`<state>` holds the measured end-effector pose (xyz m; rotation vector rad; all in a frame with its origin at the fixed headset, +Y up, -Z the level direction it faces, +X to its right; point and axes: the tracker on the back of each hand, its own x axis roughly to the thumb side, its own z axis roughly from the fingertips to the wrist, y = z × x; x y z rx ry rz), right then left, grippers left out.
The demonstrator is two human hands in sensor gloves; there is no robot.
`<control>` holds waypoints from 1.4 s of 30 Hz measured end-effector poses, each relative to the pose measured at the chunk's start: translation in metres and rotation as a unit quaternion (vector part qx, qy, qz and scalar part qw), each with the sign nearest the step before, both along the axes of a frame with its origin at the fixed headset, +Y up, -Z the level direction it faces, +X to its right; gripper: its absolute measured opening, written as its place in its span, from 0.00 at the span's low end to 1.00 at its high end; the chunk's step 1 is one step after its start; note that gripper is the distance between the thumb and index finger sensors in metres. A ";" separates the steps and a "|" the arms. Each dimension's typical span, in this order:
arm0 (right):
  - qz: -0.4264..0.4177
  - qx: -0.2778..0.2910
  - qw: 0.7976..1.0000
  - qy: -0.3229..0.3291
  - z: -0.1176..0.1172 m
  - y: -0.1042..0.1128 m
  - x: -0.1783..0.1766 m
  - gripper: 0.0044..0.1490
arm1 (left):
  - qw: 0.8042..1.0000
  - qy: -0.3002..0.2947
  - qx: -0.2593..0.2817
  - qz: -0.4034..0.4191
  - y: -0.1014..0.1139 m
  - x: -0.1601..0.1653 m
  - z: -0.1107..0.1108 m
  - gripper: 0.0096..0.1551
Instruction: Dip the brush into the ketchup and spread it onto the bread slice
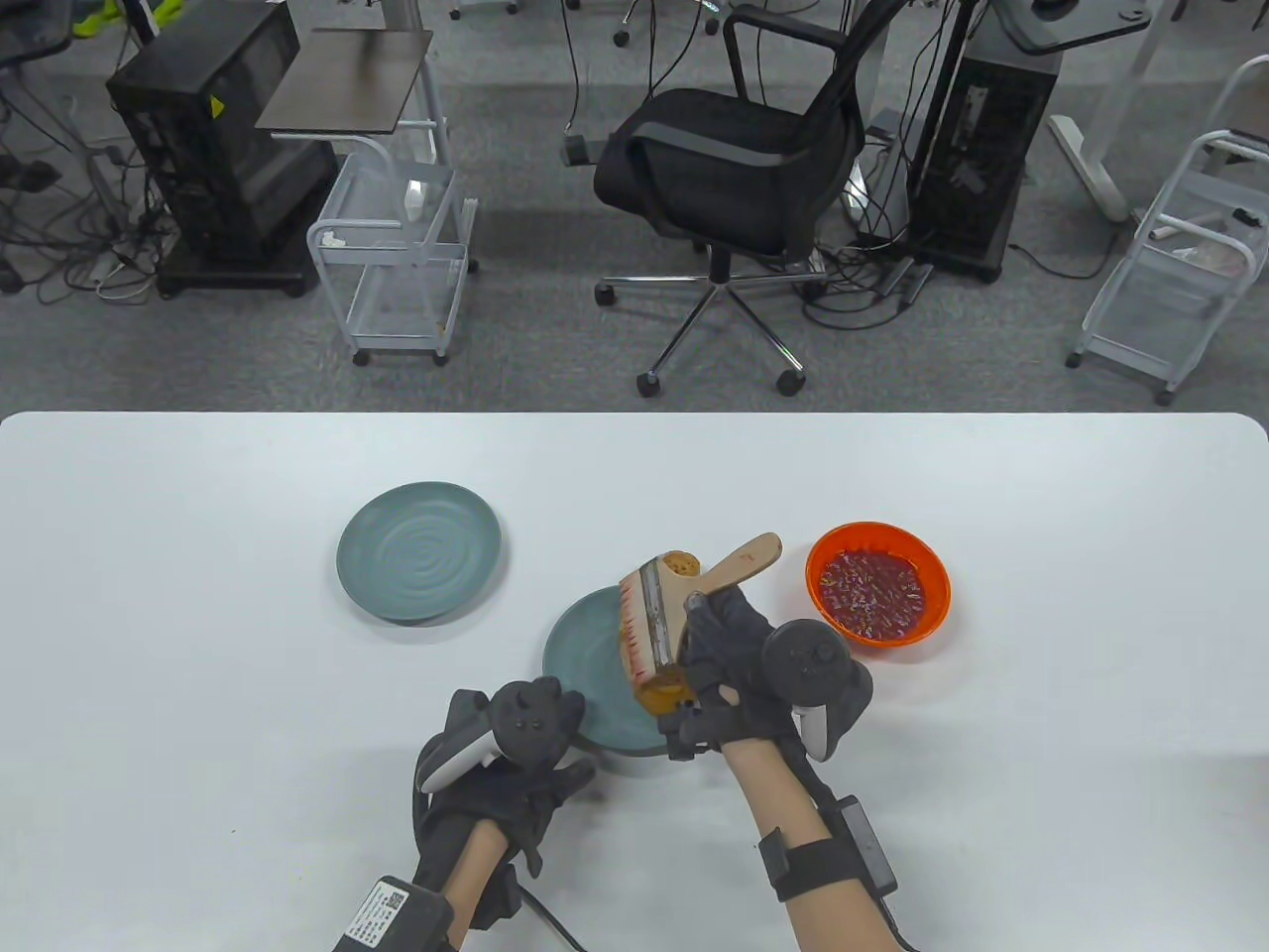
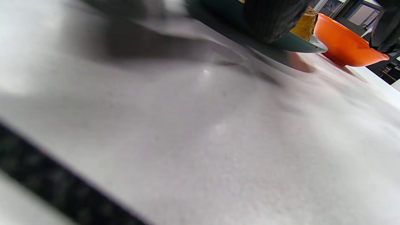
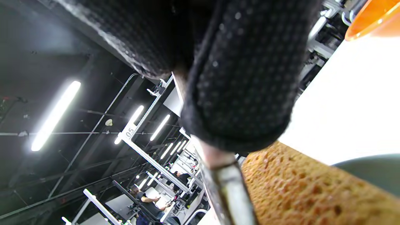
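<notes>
Low in the table view, the left hand [image 1: 516,754] rests at the near rim of the plate [image 1: 585,645]; whether its fingers grip it I cannot tell. Just above, the right hand [image 1: 739,659] holds the brush [image 1: 659,605] by its handle, red-tipped bristles over the bread [image 1: 662,689] on that plate (mostly hidden). A hard stroke could drag the slice off. Farther right sits the ketchup bowl [image 1: 877,595], easily knocked on a return dip.
</notes>
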<state>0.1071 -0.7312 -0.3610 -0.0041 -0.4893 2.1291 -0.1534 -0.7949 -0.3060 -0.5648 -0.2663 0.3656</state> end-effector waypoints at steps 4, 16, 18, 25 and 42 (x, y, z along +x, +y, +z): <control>0.070 0.049 0.995 -0.043 0.002 0.009 0.016 0.30 | 1.000 0.000 0.000 -0.002 0.000 0.000 0.000 0.41; -0.015 -0.001 1.000 -0.013 -0.001 -0.004 0.010 0.30 | 1.000 0.000 -0.001 -0.001 0.000 0.000 0.000 0.41; 0.012 0.019 0.999 -0.030 -0.001 0.002 0.018 0.30 | 1.000 0.000 -0.001 -0.002 0.000 0.000 0.000 0.41; 0.012 0.052 0.999 -0.010 0.001 0.010 0.018 0.30 | 1.000 0.000 -0.002 -0.006 0.001 0.001 0.000 0.42; -0.007 0.055 0.998 -0.044 0.000 0.012 0.032 0.30 | 1.000 0.000 -0.002 -0.008 0.001 0.001 0.000 0.42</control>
